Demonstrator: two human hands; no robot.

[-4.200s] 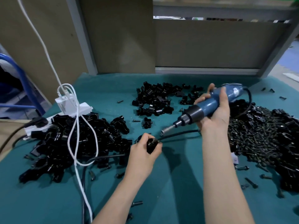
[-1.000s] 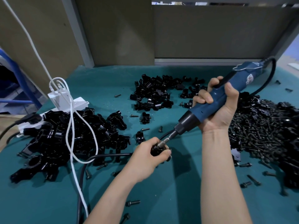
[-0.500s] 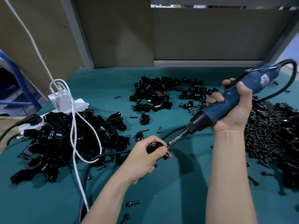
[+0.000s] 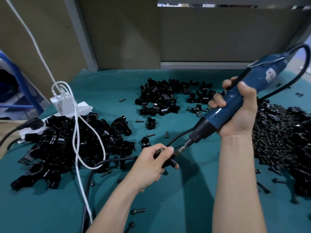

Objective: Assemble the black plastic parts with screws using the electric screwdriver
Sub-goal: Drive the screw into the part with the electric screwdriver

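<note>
In the head view, a green desk (image 4: 185, 195) is seen from above. A small black plastic part (image 4: 165, 159) is gripped in the left hand (image 4: 150, 163) near the middle of the picture, with the fingers and thumb curled round it. It is held just over the desk.

A blue electric screwdriver (image 4: 223, 108) is held in the right hand (image 4: 240, 115), at 2 o'clock from the part. All the fingers are wrapped round its body. The tool is tilted, and its metal tip is pointed down toward 8 o'clock. The tip seems to be set against the part, but the spot where they meet is too dark to be sure.

A big pile of black parts (image 4: 64, 142) is spread at 9 o'clock. A white power strip (image 4: 74, 106) is placed behind it, and a looped white cable (image 4: 76, 132) is draped over the pile. A smaller pile of parts (image 4: 159, 98) is found at 12 o'clock. A heap of dark screws (image 4: 277, 137) is piled at 3 o'clock, beside the right arm. A black cable (image 4: 109, 161) is laid across the desk under the left hand. A loose screw (image 4: 138, 211) is left at 6 o'clock.
</note>
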